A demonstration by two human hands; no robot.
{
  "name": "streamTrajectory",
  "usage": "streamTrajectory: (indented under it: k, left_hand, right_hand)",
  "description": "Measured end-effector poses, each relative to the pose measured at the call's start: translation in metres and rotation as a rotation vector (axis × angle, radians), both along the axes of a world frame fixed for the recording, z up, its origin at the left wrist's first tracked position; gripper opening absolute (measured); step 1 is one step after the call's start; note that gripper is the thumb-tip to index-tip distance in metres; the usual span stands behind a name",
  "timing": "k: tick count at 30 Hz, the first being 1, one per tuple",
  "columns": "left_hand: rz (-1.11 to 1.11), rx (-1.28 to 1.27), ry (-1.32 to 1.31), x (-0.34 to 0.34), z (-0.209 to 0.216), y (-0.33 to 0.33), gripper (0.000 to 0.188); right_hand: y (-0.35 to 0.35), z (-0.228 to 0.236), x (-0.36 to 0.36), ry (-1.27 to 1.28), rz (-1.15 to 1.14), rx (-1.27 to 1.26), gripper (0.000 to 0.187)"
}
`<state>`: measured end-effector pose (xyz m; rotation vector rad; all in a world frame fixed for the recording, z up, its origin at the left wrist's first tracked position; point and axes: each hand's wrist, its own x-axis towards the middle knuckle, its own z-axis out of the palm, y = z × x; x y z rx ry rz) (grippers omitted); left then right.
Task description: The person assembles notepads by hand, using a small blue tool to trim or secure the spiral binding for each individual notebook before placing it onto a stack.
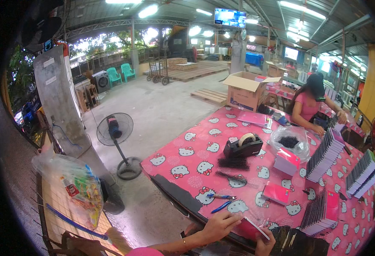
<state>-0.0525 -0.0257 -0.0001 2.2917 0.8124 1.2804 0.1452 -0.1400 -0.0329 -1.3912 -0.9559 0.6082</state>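
At the table's near edge I hold a small pink-covered notebook [253,228], tilted, with its pale page edge showing. My left hand [221,227], a thin bracelet at its wrist, has its fingers at the notebook's left side. The lower right corner is gripped by my right hand [264,245]. Just beyond lie blue-handled pliers [223,206] and a pen [221,196]. Black spiral binding coils [233,164] rest farther back, one stretched out toward a flat pink notebook [276,193].
A black tape dispenser [244,146], a clear bag of black coils [288,142] and rows of bound notebooks [325,155] occupy the pink patterned table [187,160]. Across it, a person [309,106] handles notebooks. A pedestal fan [118,132] and a bag of wrappers [78,187] stand left.
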Motion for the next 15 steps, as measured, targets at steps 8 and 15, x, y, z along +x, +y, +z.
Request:
streamTrajectory:
  k: [8,15]
  left_hand:
    - [0.07,0.038,0.007,-0.001,0.0,0.002,0.023]
    - [0.061,-0.043,-0.017,0.003,-0.001,0.0,0.022]
  right_hand:
    - [0.0,0.0,0.0,0.012,0.021,0.041,0.022]
    - [0.0,0.005,0.0,-0.009,0.021,0.018,0.02]
